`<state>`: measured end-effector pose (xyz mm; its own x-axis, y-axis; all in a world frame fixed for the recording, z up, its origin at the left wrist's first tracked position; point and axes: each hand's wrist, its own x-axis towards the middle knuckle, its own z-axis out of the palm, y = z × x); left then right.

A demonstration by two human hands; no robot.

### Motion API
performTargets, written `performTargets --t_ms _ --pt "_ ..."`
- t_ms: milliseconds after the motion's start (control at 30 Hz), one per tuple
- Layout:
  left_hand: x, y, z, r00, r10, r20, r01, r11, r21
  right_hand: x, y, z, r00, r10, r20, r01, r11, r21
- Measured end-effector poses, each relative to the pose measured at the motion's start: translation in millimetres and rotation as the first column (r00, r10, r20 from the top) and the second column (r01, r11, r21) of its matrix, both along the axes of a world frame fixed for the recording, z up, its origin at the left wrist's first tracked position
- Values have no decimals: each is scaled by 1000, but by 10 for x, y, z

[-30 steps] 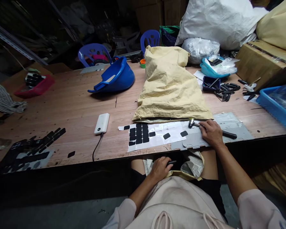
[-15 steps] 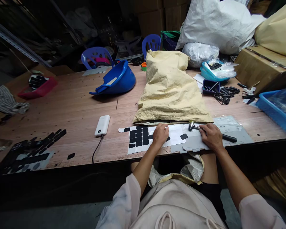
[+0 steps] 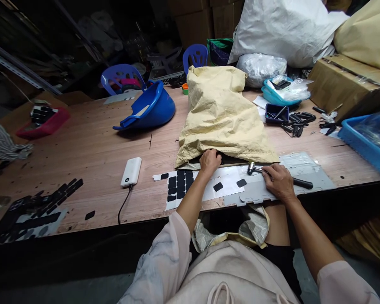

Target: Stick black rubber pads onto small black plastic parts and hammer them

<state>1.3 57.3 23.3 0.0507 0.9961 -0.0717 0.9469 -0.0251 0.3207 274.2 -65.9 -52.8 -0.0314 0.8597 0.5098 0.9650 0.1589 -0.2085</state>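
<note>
My left hand (image 3: 210,162) is at the raised front mouth of a yellow sack (image 3: 223,114), its fingers curled at the dark opening. Whatever those fingers hold is hidden. My right hand (image 3: 279,179) closes around the handle of a small hammer (image 3: 251,169), whose metal head points left and whose black grip sticks out to the right. Below the hands lies a white sheet (image 3: 205,195) bearing rows of rounded black pieces (image 3: 180,185). Two single black pieces, one nearer the middle (image 3: 218,186) and another by the hammer (image 3: 241,183), lie apart on it. Under the hammer is a grey board (image 3: 262,192).
A white power bank (image 3: 131,172) with a black cable sits left of the sheet. Further back stands a blue basin (image 3: 154,105). On the right are black handle-like parts (image 3: 299,120), a blue basket (image 3: 364,145) and a cardboard box (image 3: 342,82). Black strips (image 3: 40,215) lie far left.
My left hand has moved up from the white sheet to the sack's mouth, which has lifted and shows dark inside. My right hand keeps its hold on the hammer. The view has shifted slightly.
</note>
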Motion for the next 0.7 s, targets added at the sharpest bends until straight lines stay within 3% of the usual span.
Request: performTargets --t_ms 200,400,533,700 --pt "169 -2 -55 984 178 -7 -177 979 -105 -15 -12 14 1000 1 -29 -1 1000 -11" --pt "42 -44 -11 978 201 51 -193 972 -137 -9 -10 1 999 1 -35 -2 1000 -19" --pt "-193 -328 -58 985 30 169 -18 997 -72 -11 -6 -3 999 -7 -37 7 1000 -22" --pt "-386 -872 -358 887 -296 353 309 951 21 -13 -7 -1 999 -5 -49 4 1000 -20"
